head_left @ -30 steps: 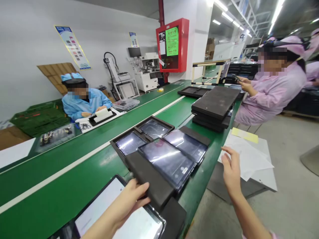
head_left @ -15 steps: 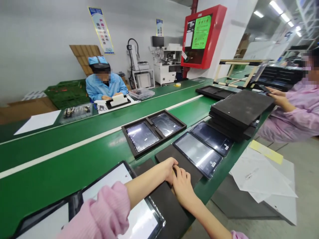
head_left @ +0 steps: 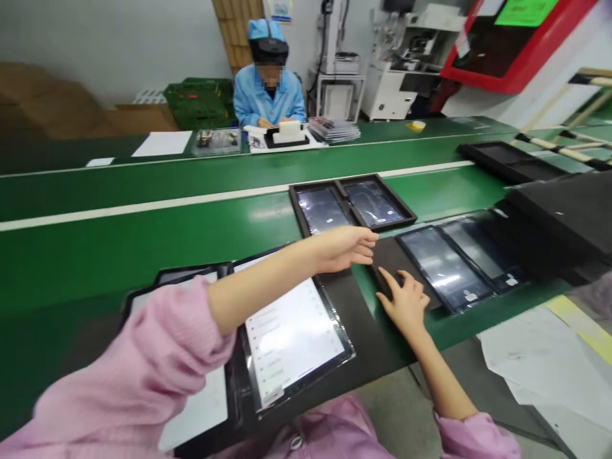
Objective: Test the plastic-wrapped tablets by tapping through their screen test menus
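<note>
My left hand (head_left: pixel 345 249) reaches across to the far left corner of a dark foam board (head_left: pixel 406 264), its fingers loosely bent and nothing visible in them. At the same board's left edge is my right hand (head_left: pixel 405 305), thumb and fingers apart, fingertips touching or close to the foam. A tablet (head_left: pixel 444 268) with a dark glossy screen lies on the right part of this board, beside a second dark tablet (head_left: pixel 480 245). Under my left forearm, a tablet with a lit white screen (head_left: pixel 296 338) rests on another dark foam board (head_left: pixel 366 331). A green strip shows between the two boards.
Beyond my hands, a black foam tray (head_left: pixel 351 213) holds two screens on the green bench (head_left: pixel 229 226). Stacked dark foam trays (head_left: pixel 568 210) stand at right. Papers (head_left: pixel 526 357) lie below the bench edge. A person in blue (head_left: pixel 269 95) sits opposite.
My hands, together before, are now apart, with the left one farther out. A green gap has opened between the two foam boards. The camera has turned, shifting the background.
</note>
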Tool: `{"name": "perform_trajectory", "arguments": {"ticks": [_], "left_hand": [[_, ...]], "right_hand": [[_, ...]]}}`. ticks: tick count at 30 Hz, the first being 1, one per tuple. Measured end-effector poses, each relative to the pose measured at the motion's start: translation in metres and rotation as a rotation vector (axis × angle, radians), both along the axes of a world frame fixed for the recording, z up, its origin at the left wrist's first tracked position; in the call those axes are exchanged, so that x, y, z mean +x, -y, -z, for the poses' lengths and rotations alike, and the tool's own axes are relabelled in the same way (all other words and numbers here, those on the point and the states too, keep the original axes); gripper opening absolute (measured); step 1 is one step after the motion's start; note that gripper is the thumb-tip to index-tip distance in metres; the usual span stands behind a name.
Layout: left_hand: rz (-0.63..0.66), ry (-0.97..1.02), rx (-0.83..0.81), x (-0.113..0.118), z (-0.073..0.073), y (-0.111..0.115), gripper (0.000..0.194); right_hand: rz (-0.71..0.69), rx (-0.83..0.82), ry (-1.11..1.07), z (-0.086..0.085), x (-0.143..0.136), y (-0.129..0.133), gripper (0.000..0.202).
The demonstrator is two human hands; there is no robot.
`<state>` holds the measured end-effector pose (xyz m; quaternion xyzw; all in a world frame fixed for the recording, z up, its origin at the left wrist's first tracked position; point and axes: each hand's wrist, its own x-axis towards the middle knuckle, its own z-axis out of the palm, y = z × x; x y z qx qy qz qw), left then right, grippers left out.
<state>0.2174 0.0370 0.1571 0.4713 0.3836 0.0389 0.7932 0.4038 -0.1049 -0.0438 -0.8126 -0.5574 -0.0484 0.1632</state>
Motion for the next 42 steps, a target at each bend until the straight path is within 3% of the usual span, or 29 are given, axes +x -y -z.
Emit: {"name": "perform_trajectory", "arguments": {"ticks": [3,5,6,8,10,12,14,16,18,20,23,26,29,34,38,42], "left_hand": [[0.0,0.101,0.407,-0.101,-0.049,0.001,0.031],[-0.078,-0.068,0.659,-0.176,-0.06,0.006,0.041],[-0.103,-0.204,0.767,-0.21,-0.057,0.009,0.048],[-0.102,-0.48,0.909,-0.267,-0.038,0.017,0.064],[-0.03,-0.706,0.991,-0.3,-0.009,0.024,0.075],[0.057,-0.838,1.047,-0.313,0.017,0.032,0.078],[0.086,-0.877,1.077,-0.317,0.035,0.041,0.076],[0.071,-0.865,1.076,-0.321,0.043,0.05,0.074],[0.052,-0.852,1.053,-0.334,0.045,0.06,0.072],[0.032,-0.846,1.023,-0.353,0.047,0.072,0.077],[-0.004,-0.822,0.997,-0.38,0.056,0.095,0.084],[0.048,-0.767,1.039,-0.391,0.069,0.115,0.085],[0.056,-0.763,1.138,-0.388,0.083,0.123,0.081],[-0.186,-0.805,1.265,-0.375,0.107,0.118,0.1],[-0.402,-0.611,1.254,-0.381,0.125,0.117,0.075],[-0.425,-0.566,1.263,-0.389,0.132,0.118,0.07]], "right_hand": [[-0.007,0.052,-0.024,0.01,0.036,0.005,0.051],[0.008,0.055,-0.059,0.017,0.06,0.006,0.056],[0.032,0.055,-0.076,0.02,0.07,0.004,0.059],[0.078,0.037,-0.101,0.022,0.084,-0.002,0.064],[0.105,0.003,-0.11,0.014,0.084,-0.012,0.064],[0.067,0.002,-0.11,-0.007,0.065,-0.022,0.061],[-0.09,0.079,-0.116,-0.04,0.028,-0.028,0.059],[-0.399,0.215,-0.134,-0.076,-0.023,-0.028,0.053],[-0.776,0.182,-0.078,-0.107,-0.076,-0.022,0.04],[-1.043,0.076,0.018,-0.125,-0.121,-0.015,0.033],[-1.246,-0.075,0.057,-0.13,-0.157,-0.012,0.049],[-1.27,-0.12,0.033,-0.125,-0.158,-0.018,0.046],[-1.227,-0.009,0.0,-0.123,-0.143,-0.024,0.035],[-1.141,0.224,-0.128,-0.122,-0.135,-0.028,0.061],[-1.177,0.196,-0.124,-0.118,-0.143,-0.026,0.059],[-1.207,0.177,-0.066,-0.119,-0.148,-0.023,0.066]]}}
